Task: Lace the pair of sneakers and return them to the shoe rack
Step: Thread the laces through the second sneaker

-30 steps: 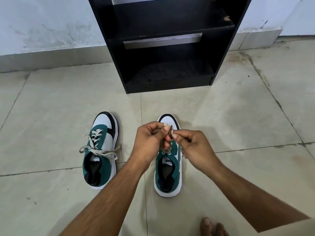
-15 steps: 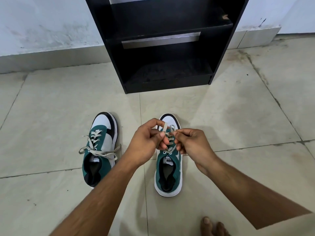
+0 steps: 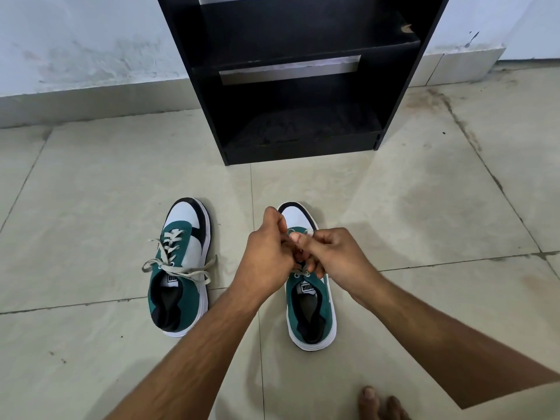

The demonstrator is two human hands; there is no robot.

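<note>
Two green, white and black sneakers stand on the tiled floor, toes toward the black shoe rack (image 3: pixel 394 116). The left sneaker (image 3: pixel 181 268) is laced, with its grey lace ends lying loose to both sides. Over the lace area of the right sneaker (image 3: pixel 312 310) my left hand (image 3: pixel 268 259) and my right hand (image 3: pixel 333 256) are pressed together, fingers closed on its grey lace (image 3: pixel 301 272). Most of that lace is hidden under my fingers.
The rack stands against a white wall, its lower shelves bare and dusty. Bare toes (image 3: pixel 378 401) show at the bottom edge, right of my right forearm. Open tiled floor lies to the left and right of the shoes.
My hands have dropped lower onto the right sneaker and closed tighter together. The lace end that stood up between my fingers is now tucked out of sight.
</note>
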